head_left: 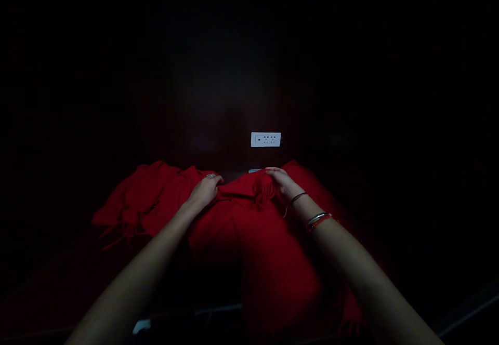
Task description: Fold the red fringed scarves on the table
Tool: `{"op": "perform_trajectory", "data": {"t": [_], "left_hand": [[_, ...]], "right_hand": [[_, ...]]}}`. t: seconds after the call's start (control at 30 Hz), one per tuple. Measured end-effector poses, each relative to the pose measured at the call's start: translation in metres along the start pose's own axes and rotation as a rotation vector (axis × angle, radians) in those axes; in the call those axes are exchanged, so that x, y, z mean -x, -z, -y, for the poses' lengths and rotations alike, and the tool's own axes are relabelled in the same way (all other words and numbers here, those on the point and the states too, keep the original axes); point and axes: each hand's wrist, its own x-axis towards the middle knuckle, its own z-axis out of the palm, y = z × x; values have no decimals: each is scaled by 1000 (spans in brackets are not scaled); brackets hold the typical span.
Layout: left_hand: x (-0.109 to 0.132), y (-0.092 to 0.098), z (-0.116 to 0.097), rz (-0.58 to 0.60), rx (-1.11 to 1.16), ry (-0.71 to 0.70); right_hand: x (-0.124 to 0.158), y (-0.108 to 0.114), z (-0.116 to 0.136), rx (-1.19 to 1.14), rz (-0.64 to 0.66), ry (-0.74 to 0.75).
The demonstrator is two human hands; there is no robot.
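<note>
A red fringed cloth, like a scarf or shawl (257, 246), lies spread and bunched over a dark surface in front of me. My left hand (206, 189) is closed on a fold of it near its far edge. My right hand (281, 183) grips the cloth a little to the right, beside a tuft of fringe. A thin cord, a silver bangle and a red bangle (317, 221) sit on my right wrist. More of the cloth is heaped at the left (144, 199).
The room is very dark. A white wall socket plate (265, 139) shows on the dark wall just beyond the cloth. A small pale object (142, 326) lies low at the front left. A faint light edge (468, 311) runs at the lower right.
</note>
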Motion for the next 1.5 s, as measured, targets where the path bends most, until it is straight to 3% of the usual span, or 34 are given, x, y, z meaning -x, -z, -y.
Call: {"op": "perform_trajectory", "data": {"t": [0.1,0.17,0.3,0.4,0.5,0.6,0.67,0.73,0.87,0.93,1.07,1.17,1.3,1.37,1.5], "left_hand": [[-1,12,1,-126,7,3],[0,10,-8,-115,76,-76],[0,-16,-42,-7,267,-218],[-9,-37,-67,-68,441,-156],[-21,-45,-78,-168,532,-15],[-30,-46,-75,-234,389,14],[-31,-47,-71,-185,270,-45],[-29,-51,-68,-76,210,-136],[-21,-60,-74,93,264,-394],[-18,-62,-81,190,277,-445],[-20,-64,-90,324,74,-289],[-24,-65,-90,358,-87,-245],[-24,-62,-86,377,-154,-213],[-18,-57,-83,390,-175,-184],[1,-41,-75,428,-226,-120]], "right_hand": [[-7,10,17,-223,-138,-56],[-6,13,24,-369,-169,-110],[2,0,28,-445,-56,-100],[2,-12,29,-454,-1,6],[-2,-14,28,-221,-13,102],[-1,-7,19,323,-40,114],[6,-1,8,573,-28,102],[18,3,-6,651,0,93],[40,6,-26,822,37,122],[45,7,-28,908,46,144],[58,10,-17,942,26,104],[92,13,-8,967,37,90],[156,14,-5,1023,379,141],[176,12,-7,1097,445,161],[174,12,-15,1163,529,259]]}}
